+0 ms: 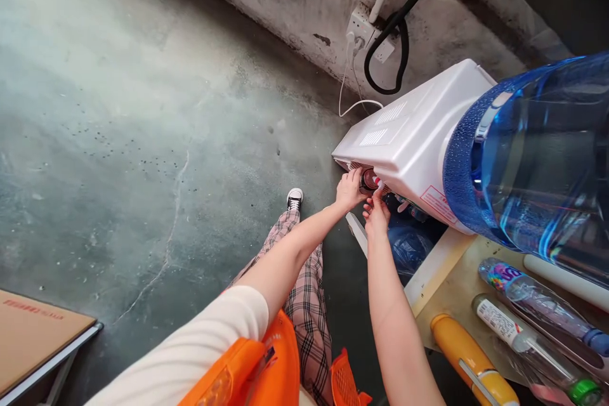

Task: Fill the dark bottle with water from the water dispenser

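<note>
My left hand [349, 189] is wrapped around a dark cup [366, 183] with a reddish-brown inside. It holds the cup under the front of a white water dispenser [419, 127]. Close beside it, the fingers of my right hand [376, 210] are closed at the dispenser's red-and-white tap [379, 183]. The cup's lower part is hidden by my left hand, and I cannot make out whether water is running. On top of the dispenser sits a large blue water bottle [537, 158].
A wall socket [364, 32] with white cords and a black cable [404, 44] is behind the dispenser. At right, a shelf [442, 273] bears an orange-yellow flask [471, 358] and plastic bottles [533, 342]. A brown board [42, 336] stands at lower left on the grey floor [118, 171].
</note>
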`<state>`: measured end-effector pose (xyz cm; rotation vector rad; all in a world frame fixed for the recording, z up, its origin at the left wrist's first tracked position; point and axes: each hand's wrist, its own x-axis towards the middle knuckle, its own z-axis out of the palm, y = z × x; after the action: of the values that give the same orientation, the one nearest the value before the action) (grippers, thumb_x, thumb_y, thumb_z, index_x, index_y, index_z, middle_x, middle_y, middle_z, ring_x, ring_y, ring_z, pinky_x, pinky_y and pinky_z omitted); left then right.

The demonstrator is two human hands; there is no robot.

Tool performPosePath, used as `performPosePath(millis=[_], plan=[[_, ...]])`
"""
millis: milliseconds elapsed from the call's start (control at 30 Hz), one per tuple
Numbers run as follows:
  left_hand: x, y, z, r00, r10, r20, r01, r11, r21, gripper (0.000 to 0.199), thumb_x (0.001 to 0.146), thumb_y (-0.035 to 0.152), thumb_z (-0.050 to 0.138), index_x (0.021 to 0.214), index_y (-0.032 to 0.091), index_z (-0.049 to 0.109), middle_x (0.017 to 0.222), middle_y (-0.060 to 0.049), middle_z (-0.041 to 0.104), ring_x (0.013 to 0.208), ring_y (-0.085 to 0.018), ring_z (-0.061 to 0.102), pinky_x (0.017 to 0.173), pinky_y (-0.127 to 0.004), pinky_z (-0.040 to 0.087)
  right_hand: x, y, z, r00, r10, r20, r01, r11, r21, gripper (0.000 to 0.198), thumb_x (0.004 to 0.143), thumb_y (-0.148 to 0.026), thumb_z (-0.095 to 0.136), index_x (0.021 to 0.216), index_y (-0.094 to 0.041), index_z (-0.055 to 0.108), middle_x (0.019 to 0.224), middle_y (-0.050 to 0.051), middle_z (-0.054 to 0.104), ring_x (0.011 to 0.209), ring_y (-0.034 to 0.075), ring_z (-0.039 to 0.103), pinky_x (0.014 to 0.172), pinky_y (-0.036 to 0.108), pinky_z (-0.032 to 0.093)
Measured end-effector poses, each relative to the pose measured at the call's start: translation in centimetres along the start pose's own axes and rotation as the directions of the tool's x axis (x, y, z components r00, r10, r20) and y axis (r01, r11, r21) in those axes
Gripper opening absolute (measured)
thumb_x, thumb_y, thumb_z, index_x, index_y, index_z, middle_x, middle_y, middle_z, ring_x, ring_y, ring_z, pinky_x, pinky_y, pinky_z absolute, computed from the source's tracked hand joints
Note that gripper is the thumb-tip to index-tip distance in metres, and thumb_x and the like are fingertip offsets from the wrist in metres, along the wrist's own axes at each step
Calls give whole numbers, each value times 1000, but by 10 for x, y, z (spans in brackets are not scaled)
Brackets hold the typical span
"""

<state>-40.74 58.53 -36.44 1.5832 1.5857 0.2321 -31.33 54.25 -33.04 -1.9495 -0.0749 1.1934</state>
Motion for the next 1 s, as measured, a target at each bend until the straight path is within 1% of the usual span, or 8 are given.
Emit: performPosePath(millis=[67, 167, 233, 333, 500, 767, 900, 1000], plan=[[2, 1, -1, 1000, -5, 10, 5, 1000, 8, 86, 90, 45, 77, 163, 20, 37, 163, -15, 49, 135, -33, 52, 114, -42, 49, 8, 2, 4, 999, 32, -34, -33, 999, -33, 60, 71, -71, 89, 79, -21, 57, 63, -7, 61, 46, 6, 50, 36, 18, 28], [6, 1, -3, 999, -41, 9, 41, 999, 21, 85, 92, 46, 74, 163, 17, 37, 161, -16, 50, 133, -34, 52, 111, -42, 50, 17, 3, 9, 997, 7, -76, -12, 998, -61, 61, 68, -68, 92, 74, -21, 54, 60, -7, 59, 46, 5, 48, 36, 18, 27], [7, -1, -4, 999, -28, 22, 27, 999, 34, 85, 91, 44, 75, 163, 16, 38, 162, -17, 50, 133, -34, 51, 111, -43, 49, 17, 7, 7, 999, -2, -50, -1, 999, -49, 59, 67, -67, 92, 77, -20, 57, 64, -6, 62, 48, 5, 50, 37, 17, 30], [9, -4, -4, 998, 17, 54, -20, 998, 58, 88, 88, 39, 78, 163, 19, 37, 162, -16, 49, 133, -35, 50, 112, -45, 48, 9, 15, -1, 1000, 10, -10, -10, 1000, 1, 54, 70, -61, 91, 88, -20, 62, 72, -5, 66, 53, 6, 56, 41, 16, 36], [11, -6, -4, 998, -27, 54, 23, 997, 69, 92, 86, 38, 81, 163, 22, 35, 160, -17, 51, 133, -37, 50, 108, -47, 50, -5, 26, -7, 999, 36, 26, -37, 999, 35, 44, 75, -51, 87, 99, -21, 65, 81, -3, 72, 63, 9, 65, 51, 17, 44], [15, -3, -2, 997, -41, 60, 37, 996, 77, 85, 90, 37, 78, 163, 19, 37, 158, -18, 52, 132, -37, 51, 108, -48, 49, -4, 28, -5, 992, 72, 105, -81, 994, 80, 35, 76, -36, 85, 104, -23, 67, 88, -3, 75, 70, 9, 68, 57, 18, 47], [16, -5, 0, 997, -38, 74, 33, 997, 68, 93, 85, 34, 85, 163, 20, 36, 159, -18, 50, 134, -38, 50, 109, -49, 48, -1, 32, -11, 984, 75, 160, -82, 996, 35, 36, 76, -36, 84, 105, -24, 67, 88, -3, 75, 73, 10, 69, 60, 19, 49], [15, -5, 1, 997, -36, 64, 32, 997, 64, 96, 81, 31, 87, 163, 21, 36, 158, -17, 51, 134, -38, 49, 110, -50, 48, -1, 35, -14, 983, 100, 157, -105, 994, 23, 35, 75, -34, 84, 104, -24, 67, 87, -3, 74, 73, 11, 69, 61, 20, 50]])
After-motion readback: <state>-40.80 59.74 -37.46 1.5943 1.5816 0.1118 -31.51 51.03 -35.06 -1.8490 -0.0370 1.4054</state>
